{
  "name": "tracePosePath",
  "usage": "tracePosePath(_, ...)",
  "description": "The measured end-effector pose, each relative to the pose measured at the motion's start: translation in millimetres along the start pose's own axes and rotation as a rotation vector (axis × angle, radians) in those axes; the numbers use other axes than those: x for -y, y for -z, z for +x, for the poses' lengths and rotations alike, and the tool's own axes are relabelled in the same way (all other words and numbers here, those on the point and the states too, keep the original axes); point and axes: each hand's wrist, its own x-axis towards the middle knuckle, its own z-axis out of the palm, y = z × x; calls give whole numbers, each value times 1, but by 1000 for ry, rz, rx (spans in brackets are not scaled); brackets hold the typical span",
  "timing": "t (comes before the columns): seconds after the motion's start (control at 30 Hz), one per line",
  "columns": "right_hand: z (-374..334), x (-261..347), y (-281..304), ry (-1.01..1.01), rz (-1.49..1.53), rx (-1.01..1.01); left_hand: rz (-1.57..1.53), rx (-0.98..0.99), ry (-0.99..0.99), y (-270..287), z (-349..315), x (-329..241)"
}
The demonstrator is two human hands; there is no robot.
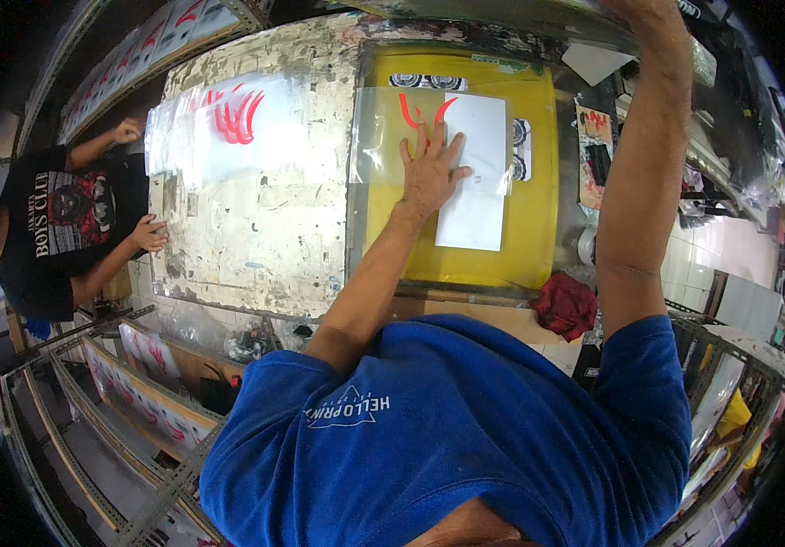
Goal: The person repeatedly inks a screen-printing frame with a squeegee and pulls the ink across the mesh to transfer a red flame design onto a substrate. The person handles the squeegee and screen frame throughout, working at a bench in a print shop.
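My left hand [431, 173] lies flat with fingers spread on a clear plastic sheet with red curved prints and on a white sheet of paper [470, 223]. The plastic sheet [379, 137] reaches out past the paper on the left. Both rest on a yellow board [529, 246], where black-and-white printed pieces [521, 150] show beside the paper. My right arm stretches far forward, and my right hand [636, 11] is at the top edge by a long dark frame [538, 20]. Its fingers are out of sight, so its grip cannot be told.
On the left, a stained pale board [256, 237] bears a stack of clear sheets with red prints [237, 118]. A co-worker in a black shirt [73, 219] stands beyond it, one hand on its edge. A dark red cloth [564, 306] lies near me; metal racks [128, 438] stand lower left.
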Motion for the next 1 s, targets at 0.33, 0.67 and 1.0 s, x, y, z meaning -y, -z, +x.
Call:
tracePosePath(0.33,-81,13,-12,28,-11,15,-1205,-722,40,121,-8,-31)
tracePosePath(0.67,-251,13,-115,-167,123,368,-870,-522,406,56,-134,19)
tracePosePath(1.0,-257,-36,-203,-124,-63,396,-231,-481,323,40,-153,33)
